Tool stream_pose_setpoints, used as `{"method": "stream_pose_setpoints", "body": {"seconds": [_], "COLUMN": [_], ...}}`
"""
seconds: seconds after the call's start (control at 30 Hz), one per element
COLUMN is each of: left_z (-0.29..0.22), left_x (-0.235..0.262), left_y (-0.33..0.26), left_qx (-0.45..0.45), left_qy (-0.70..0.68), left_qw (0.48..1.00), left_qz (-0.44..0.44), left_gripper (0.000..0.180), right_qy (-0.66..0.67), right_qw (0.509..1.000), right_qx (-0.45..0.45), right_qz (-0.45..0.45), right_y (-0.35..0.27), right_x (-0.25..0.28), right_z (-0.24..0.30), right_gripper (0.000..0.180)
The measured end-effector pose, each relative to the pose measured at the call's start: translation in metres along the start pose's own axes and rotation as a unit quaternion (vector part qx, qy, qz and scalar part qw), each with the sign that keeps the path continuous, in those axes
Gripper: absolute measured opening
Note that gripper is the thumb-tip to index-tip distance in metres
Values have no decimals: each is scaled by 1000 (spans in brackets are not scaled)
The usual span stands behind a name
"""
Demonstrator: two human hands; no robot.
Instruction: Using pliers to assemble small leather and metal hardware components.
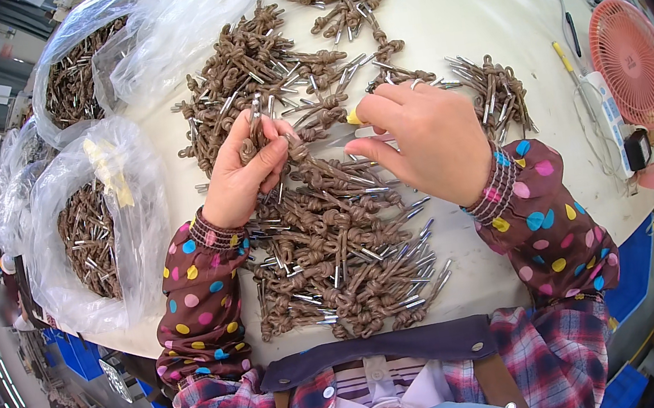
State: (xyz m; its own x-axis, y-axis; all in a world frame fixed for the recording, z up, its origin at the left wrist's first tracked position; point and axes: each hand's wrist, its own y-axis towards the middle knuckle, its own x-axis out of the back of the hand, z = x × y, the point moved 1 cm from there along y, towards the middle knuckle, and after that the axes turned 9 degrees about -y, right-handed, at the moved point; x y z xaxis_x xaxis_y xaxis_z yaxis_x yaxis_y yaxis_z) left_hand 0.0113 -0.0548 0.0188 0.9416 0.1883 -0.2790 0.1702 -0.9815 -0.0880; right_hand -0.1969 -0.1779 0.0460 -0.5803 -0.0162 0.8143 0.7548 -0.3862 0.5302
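Note:
My left hand (250,171) is closed around a brown knotted cord (256,122) with metal tips, its end standing up between thumb and fingers. To its right, my right hand (425,133) is closed, thumb and fingers pinching a slim, pale pointed tool (337,143) aimed at the left hand. Its exact kind is partly hidden by the fingers. Something yellow (354,117) shows at the index fingertip. Below both hands lies a thick pile of knotted brown cords (332,244) with silver tips. Another heap of the same cords (245,54) spreads beyond my left hand.
Clear plastic bags (141,204) full of such cords stand on the left. Smaller cord bunches (494,95) lie at the right and far side. A pink fan (630,61), a white power strip (608,113) and a yellow-handled tool (564,57) occupy the right edge of the pale table (474,3).

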Motion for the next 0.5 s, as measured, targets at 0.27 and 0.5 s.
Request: {"method": "stream_pose_setpoints", "body": {"seconds": [0.27, 0.5], "left_z": [-1, 2], "left_x": [-1, 4], "left_y": [6, 5], "left_qx": [21, 51], "left_qy": [-117, -199], "left_qw": [987, 973], "left_qz": [-110, -108], "left_gripper": [14, 12], "right_qy": [110, 252], "right_qw": [990, 938], "right_qx": [-39, -136], "right_qz": [81, 195], "right_y": [14, 23], "right_x": [-17, -31], "right_z": [-7, -34], "right_gripper": [24, 32]}}
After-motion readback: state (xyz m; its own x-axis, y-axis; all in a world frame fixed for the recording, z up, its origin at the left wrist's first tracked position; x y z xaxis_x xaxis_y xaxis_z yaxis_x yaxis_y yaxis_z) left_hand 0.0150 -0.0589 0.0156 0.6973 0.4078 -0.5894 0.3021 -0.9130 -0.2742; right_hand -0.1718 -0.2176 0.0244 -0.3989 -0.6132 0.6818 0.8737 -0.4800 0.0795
